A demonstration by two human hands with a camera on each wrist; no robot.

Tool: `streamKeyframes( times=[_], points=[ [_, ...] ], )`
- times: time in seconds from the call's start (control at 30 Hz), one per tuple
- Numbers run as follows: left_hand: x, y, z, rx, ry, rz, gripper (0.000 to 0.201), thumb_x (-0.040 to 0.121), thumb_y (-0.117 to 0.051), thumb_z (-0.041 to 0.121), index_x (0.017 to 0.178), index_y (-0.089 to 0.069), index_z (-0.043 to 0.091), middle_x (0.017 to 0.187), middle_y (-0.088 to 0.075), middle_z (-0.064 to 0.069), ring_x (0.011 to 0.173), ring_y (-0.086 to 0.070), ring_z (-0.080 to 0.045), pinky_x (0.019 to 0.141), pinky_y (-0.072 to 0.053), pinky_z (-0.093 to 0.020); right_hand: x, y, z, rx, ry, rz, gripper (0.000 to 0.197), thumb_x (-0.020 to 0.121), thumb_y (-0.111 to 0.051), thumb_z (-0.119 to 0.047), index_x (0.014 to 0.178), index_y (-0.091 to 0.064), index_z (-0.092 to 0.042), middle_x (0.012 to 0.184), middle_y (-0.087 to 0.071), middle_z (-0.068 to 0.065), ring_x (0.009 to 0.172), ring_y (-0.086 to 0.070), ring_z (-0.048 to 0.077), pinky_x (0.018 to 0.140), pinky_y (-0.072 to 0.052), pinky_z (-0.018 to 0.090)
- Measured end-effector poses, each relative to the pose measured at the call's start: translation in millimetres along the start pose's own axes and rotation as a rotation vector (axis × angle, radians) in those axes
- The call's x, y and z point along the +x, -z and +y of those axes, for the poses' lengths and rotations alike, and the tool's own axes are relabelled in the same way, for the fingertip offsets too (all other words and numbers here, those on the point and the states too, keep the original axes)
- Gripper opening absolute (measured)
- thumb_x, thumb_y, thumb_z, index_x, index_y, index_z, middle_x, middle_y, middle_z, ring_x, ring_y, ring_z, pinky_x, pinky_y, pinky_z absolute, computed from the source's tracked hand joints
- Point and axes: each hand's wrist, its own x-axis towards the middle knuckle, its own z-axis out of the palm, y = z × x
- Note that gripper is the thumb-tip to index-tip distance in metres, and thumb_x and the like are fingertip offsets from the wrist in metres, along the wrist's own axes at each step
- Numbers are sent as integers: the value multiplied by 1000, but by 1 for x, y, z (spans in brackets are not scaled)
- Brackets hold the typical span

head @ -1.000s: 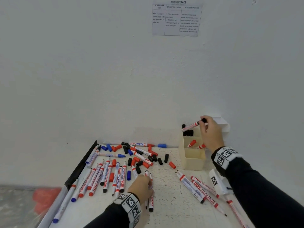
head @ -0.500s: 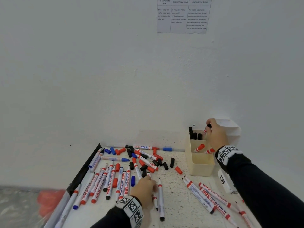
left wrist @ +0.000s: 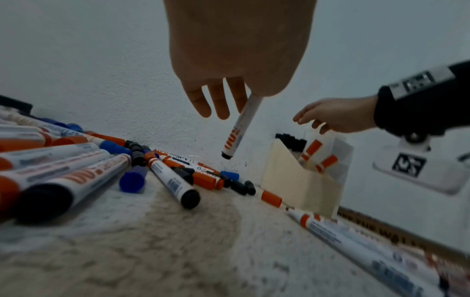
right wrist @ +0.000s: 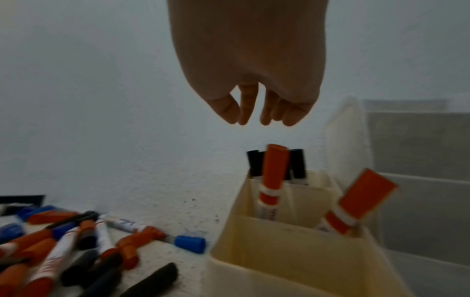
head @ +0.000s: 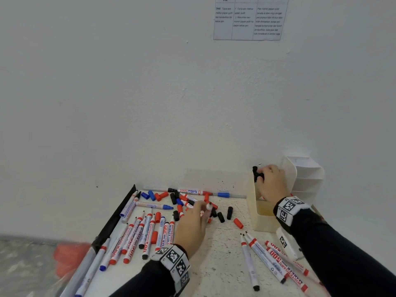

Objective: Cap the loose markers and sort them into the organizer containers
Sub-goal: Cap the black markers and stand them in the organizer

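Note:
My left hand [head: 202,209] pinches a white marker [left wrist: 237,130] with a black end, held off the table above a pile of loose red, black and blue caps [head: 220,217]. My right hand [right wrist: 254,118] hangs with relaxed fingers, holding nothing, just above the cream organizer [right wrist: 279,251]. Black-capped markers [right wrist: 297,163] stand in its back compartment and red-capped markers [right wrist: 273,176] in the one in front of it. Several uncapped markers [head: 147,234] lie in a row at the left, and more markers [head: 263,256] lie at the right front.
A taller white organizer [head: 306,176] stands against the wall behind the cream one. A black tray edge [head: 115,219] borders the table on the left. A white tagged block [head: 285,243] sits under my right forearm. A lone red cap [head: 238,223] lies near the organizer.
My right hand lowered the black-capped marker into the back compartment and let it go. My left hand picked a marker off the table and carried it forward over the caps.

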Motion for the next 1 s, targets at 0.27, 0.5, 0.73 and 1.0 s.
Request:
streamKeyframes(
  times=[0.27,0.5,0.73,1.0],
  points=[
    [-2,23,-10,-196,163,116,20,96,-42,34,110,-44,21,85,-56,4,70,-53,-7,61,-47,-20,-46,-63,-46,-72,171,-801,44,95,-42,-36,139,-39,-29,144,-39,7,133,-33,28,111,-27,41],
    [-15,35,-41,-84,275,70,25,96,-42,33,118,-47,21,105,-56,-2,79,-48,-6,71,-43,-18,-70,-84,-56,-193,88,-805,45,95,-40,-34,138,-40,-22,144,-37,2,132,-32,26,108,-32,38],
    [-28,39,-50,0,318,-42,30,89,-56,18,118,-50,23,107,-50,4,96,-49,-11,88,-47,-23,-81,-82,-67,-31,38,-634,21,89,-51,-9,76,-43,-23,95,-51,1,93,-53,18,69,-38,17],
    [-39,33,-42,21,268,-126,25,90,-57,19,115,-56,22,101,-51,7,87,-46,-5,68,-34,-9,-89,-59,-82,495,97,-482,20,86,-59,-10,92,-50,-27,98,-58,-2,69,-53,7,65,-42,12]
  ],
)
